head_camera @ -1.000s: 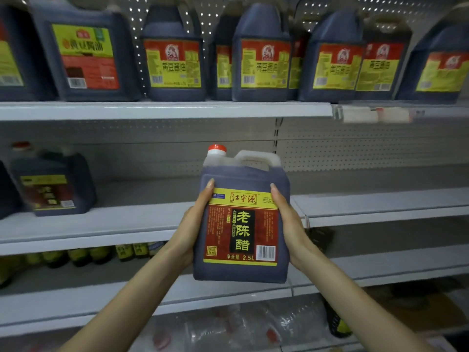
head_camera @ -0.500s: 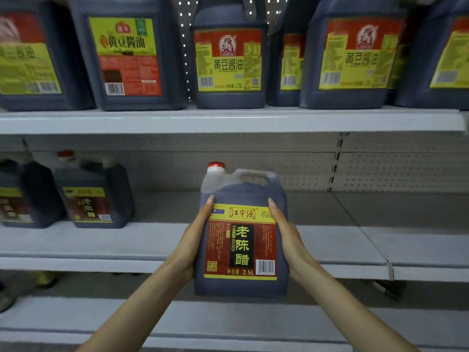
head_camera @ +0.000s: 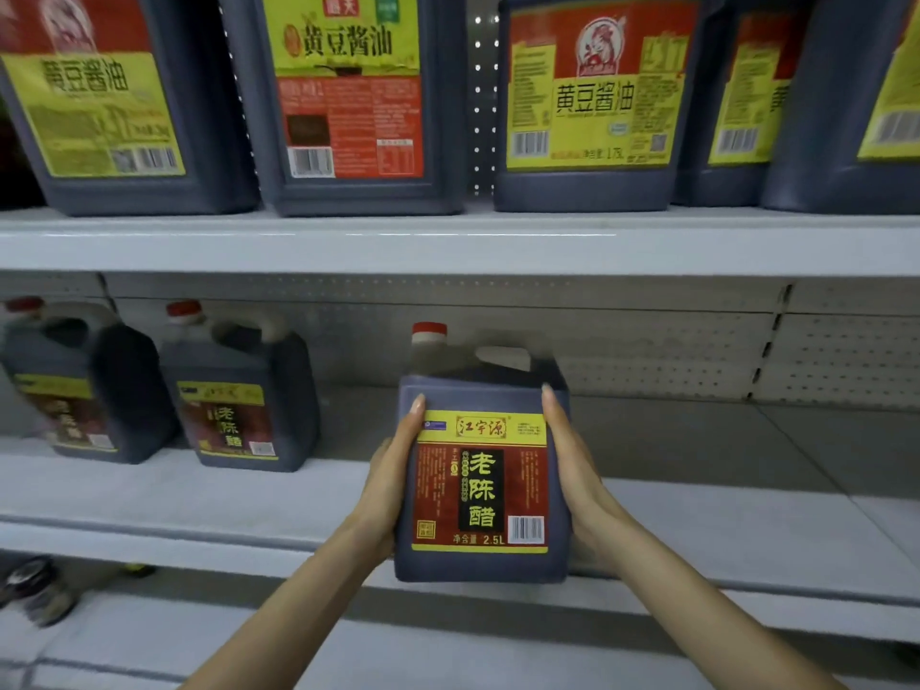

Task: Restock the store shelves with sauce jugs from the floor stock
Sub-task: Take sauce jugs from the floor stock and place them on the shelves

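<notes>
White metal shelving fills the view, and at the front lip of the middle shelf (head_camera: 697, 530) the person holds an upright vinegar jug (head_camera: 480, 490). The left hand (head_camera: 393, 485) and right hand (head_camera: 572, 470) each clasp a side with a thumb up the front corner, likely to keep the heavy load level and its label facing the aisle. Open board runs behind and right of it to the pegboard back (head_camera: 672, 361), two matching jugs (head_camera: 239, 405) stand well to the left, and the upper shelf (head_camera: 298, 241) leaves headroom above the red cap (head_camera: 429, 330).
</notes>
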Action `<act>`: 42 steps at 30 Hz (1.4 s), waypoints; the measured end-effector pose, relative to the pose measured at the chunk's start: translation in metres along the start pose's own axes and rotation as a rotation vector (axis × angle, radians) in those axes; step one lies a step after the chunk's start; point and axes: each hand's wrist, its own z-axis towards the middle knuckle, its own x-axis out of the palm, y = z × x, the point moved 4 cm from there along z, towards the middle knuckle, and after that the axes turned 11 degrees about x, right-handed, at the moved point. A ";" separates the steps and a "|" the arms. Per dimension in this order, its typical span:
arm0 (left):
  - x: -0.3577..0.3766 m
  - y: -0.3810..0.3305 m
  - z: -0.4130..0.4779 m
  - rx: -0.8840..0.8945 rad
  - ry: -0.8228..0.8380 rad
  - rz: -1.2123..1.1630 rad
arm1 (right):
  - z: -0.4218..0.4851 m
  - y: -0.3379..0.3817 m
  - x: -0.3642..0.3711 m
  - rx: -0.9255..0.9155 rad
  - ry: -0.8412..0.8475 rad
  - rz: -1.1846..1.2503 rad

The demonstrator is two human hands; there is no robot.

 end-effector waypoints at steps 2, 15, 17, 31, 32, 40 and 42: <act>-0.016 0.001 0.009 0.009 0.009 0.013 | 0.004 -0.003 0.014 -0.016 -0.034 0.021; -0.123 -0.007 0.034 0.123 -0.026 0.016 | 0.009 -0.013 0.114 -0.268 -0.188 0.043; -0.134 -0.009 0.040 0.146 -0.030 0.022 | 0.012 -0.012 0.125 -0.296 -0.208 0.029; -0.167 0.020 0.075 0.253 -0.068 0.096 | 0.048 -0.031 0.142 -0.414 -0.316 -0.052; -0.167 0.023 0.077 0.261 -0.075 0.115 | 0.049 -0.031 0.141 -0.421 -0.321 -0.053; -0.167 0.029 0.087 0.363 -0.107 0.177 | 0.060 -0.030 0.137 -0.442 -0.353 -0.076; -0.168 0.031 0.087 0.367 -0.097 0.184 | 0.060 -0.030 0.137 -0.445 -0.348 -0.080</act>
